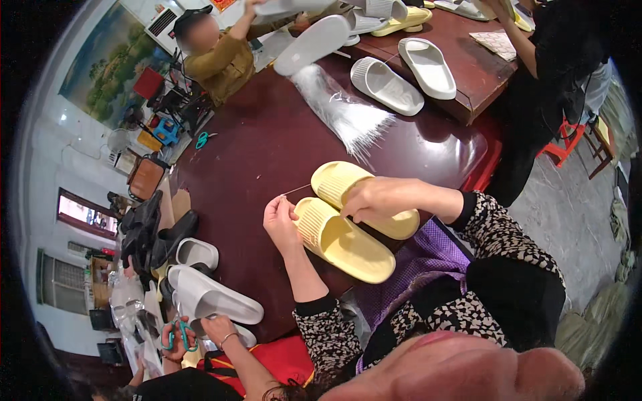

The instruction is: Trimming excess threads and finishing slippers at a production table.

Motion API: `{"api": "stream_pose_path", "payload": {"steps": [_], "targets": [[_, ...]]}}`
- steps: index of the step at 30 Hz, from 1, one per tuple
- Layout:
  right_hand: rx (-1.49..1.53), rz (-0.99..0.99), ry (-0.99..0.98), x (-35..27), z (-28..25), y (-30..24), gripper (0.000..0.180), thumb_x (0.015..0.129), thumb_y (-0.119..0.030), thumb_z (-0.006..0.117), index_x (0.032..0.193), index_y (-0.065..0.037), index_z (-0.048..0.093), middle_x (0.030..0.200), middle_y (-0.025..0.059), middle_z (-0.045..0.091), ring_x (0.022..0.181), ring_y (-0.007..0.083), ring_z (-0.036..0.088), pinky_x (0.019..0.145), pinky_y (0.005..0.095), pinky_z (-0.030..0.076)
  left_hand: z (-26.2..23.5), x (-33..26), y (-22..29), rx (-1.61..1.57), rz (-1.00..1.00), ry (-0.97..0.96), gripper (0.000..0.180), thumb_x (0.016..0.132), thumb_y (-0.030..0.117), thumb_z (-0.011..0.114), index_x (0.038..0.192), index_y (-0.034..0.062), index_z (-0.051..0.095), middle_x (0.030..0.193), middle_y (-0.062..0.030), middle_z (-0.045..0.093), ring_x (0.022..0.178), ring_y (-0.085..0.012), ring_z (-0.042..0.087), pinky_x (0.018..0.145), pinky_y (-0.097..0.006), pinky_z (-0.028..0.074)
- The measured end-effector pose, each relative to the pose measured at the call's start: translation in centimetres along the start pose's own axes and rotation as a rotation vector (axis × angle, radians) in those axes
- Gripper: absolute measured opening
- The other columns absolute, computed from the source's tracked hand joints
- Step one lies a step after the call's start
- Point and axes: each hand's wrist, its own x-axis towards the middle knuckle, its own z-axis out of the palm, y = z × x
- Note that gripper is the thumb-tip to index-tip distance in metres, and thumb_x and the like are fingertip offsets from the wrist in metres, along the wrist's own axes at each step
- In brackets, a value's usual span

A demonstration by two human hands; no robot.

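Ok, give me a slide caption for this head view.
Left hand pinches a thin tie while right hand steadies paired yellow slippers on a dark table.

yellow slippers [348, 220]: 2 near | white slippers [401, 75]: 2 on far table | scissors [179, 334]: 2

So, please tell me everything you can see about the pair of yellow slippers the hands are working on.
The pair of yellow slippers is pale yellow, thick-soled, of a soft foam-like material, with wide ribbed straps and open toes. Both lie side by side, soles down, at the near edge of the dark red table. The right hand rests on the farther slipper's strap. The left hand touches the nearer slipper's strap and pinches a thin strand.
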Motion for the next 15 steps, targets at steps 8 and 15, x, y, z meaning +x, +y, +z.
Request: {"api": "stream_pose_path", "payload": {"steps": [8, 15], "targets": [[-0.371, 0.036, 0.012, 1.5, 3.9, 0.1, 0.020, 0.082, -0.022, 0.056, 0.082, -0.004, 0.065, 0.076, 0.0152, 0.060, 0.081, 0.0316, 0.058, 0.074, 0.0407, 0.047, 0.0, 0.2, 0.3, 0.004, -0.008, 0.031, 0.009, 0.089, 0.004, 0.053, 0.093, -0.0021, 0.058, 0.070, -0.0045, 0.058, 0.054, -0.0064, 0.048, 0.049, -0.018, 0.039], [-0.438, 0.115, 0.131, 1.0, 3.7, 2.5, 0.021, 0.081, -0.022, 0.056, 0.079, -0.002, 0.064, 0.075, 0.0145, 0.059, 0.081, 0.0311, 0.057, 0.076, 0.0415, 0.047, -0.3, 0.7, -0.2, -0.087, -0.018, -0.031, 0.011, 0.089, 0.002, 0.051, 0.098, -0.0012, 0.057, 0.074, -0.0062, 0.060, 0.056, -0.0070, 0.051, 0.051, -0.019, 0.042]]}}
